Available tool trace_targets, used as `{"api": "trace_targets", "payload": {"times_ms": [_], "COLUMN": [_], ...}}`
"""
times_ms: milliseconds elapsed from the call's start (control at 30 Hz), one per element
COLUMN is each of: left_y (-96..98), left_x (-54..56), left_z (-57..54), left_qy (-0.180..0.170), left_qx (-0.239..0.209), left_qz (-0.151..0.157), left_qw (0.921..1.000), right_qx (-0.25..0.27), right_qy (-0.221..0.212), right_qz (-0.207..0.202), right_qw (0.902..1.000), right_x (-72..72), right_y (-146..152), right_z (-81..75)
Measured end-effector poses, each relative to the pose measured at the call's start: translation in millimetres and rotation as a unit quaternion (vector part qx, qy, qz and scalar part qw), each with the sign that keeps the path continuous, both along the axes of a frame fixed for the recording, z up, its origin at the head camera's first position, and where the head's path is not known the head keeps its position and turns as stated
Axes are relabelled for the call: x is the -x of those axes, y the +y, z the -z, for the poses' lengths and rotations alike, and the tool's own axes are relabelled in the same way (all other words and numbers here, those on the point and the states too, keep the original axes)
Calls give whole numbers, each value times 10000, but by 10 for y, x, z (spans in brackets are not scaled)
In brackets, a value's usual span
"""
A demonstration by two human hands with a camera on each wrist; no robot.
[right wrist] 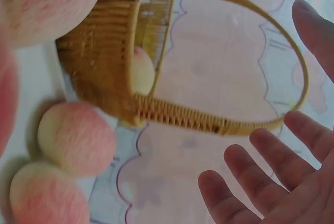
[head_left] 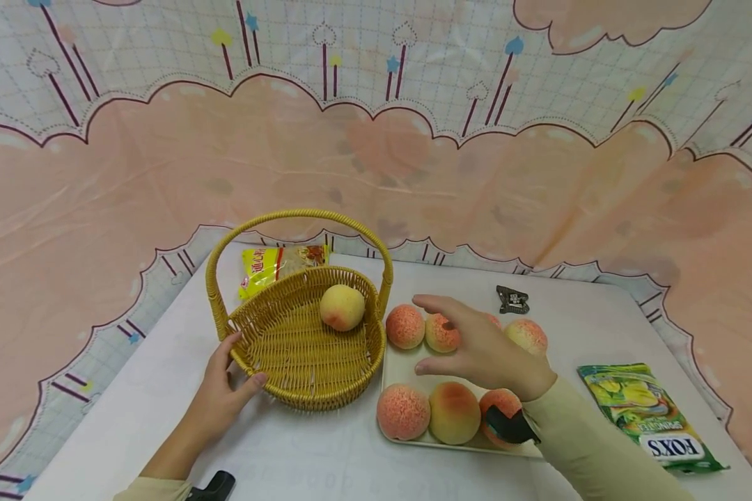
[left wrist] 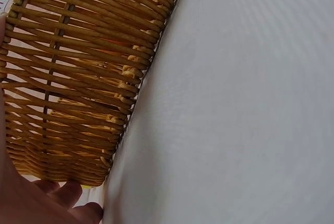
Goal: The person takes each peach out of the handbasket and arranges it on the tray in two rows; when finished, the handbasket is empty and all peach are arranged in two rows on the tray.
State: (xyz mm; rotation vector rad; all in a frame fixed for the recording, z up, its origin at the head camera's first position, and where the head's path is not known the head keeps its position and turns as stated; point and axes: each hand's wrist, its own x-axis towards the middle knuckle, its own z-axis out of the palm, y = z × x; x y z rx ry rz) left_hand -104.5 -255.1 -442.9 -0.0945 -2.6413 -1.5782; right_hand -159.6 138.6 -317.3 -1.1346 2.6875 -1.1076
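Observation:
A yellow wicker basket (head_left: 307,355) with a tall arched handle stands on the table, holding one yellow peach (head_left: 342,307). My left hand (head_left: 225,386) grips its left side, thumb at the rim; fingers (left wrist: 68,193) lie against the outer weave in the left wrist view. To the basket's right is a cream tray (head_left: 401,369) bearing several pink and yellow peaches (head_left: 404,412) in a back and a front row. My right hand (head_left: 476,344) hovers above the tray, fingers spread, with nothing in it. It partly hides the back row of peaches.
Behind the basket lies a yellow snack packet (head_left: 266,268). A green FOX'S packet (head_left: 654,417) is at the right of the table, and a small dark tag (head_left: 512,300) lies beyond the tray. A patterned cloth (head_left: 376,160) hangs behind the white table.

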Motion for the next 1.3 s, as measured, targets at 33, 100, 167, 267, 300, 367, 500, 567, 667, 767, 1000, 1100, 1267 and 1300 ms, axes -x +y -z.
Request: {"api": "trace_targets", "payload": {"times_ms": [33, 100, 167, 267, 300, 367, 500, 567, 667, 767, 1000, 1100, 1267, 1300], "left_y": [-1, -4, -9, -14, -15, -16, -18, -18, -18, -17, -18, -17, -8, -7], "left_x": [-2, -1, -1, 0, -1, -5, -5, -2, 9, 13, 4, 0, 7, 8], "left_z": [-1, 2, 4, 9, 9, 9, 5, 0, -5, -11, -7, -6, -4, -4], "left_qy": [-6, -7, -5, -7, -11, -12, 4, 12, -2, -26, -33, -45, -31, -21], "left_qx": [6, 29, 58, 78, 81, 87, 100, 99, 108, 96, 108, 124, 170, 171], "left_qz": [-1, -12, -25, -43, -47, -49, -52, -52, -66, -72, -46, -37, -43, -40], "left_qw": [10000, 10000, 10000, 10000, 10000, 9999, 9999, 9999, 9999, 9999, 9999, 9999, 9998, 9998], "right_qx": [-20, -18, -16, -65, -103, -182, -332, -379, -438, -409, -516, -589, -631, -638], "right_qy": [-23, -117, -179, -348, -385, -478, -578, -642, -783, -972, -1105, -1064, -1096, -1120], "right_qz": [-55, -169, -287, -301, -295, -295, -353, -366, -277, -226, -216, -128, 32, 61], "right_qw": [10000, 9998, 9994, 9989, 9988, 9983, 9971, 9965, 9956, 9942, 9923, 9925, 9920, 9916], "right_x": [15, 42, 70, 105, 115, 132, 170, 198, 253, 316, 409, 429, 474, 482], "right_y": [-49, -144, -234, -363, -404, -484, -645, -726, -839, -949, -1171, -1234, -1287, -1292], "right_z": [-3, -9, -11, -9, -7, 0, 12, 24, 51, 89, 211, 247, 305, 316]}}
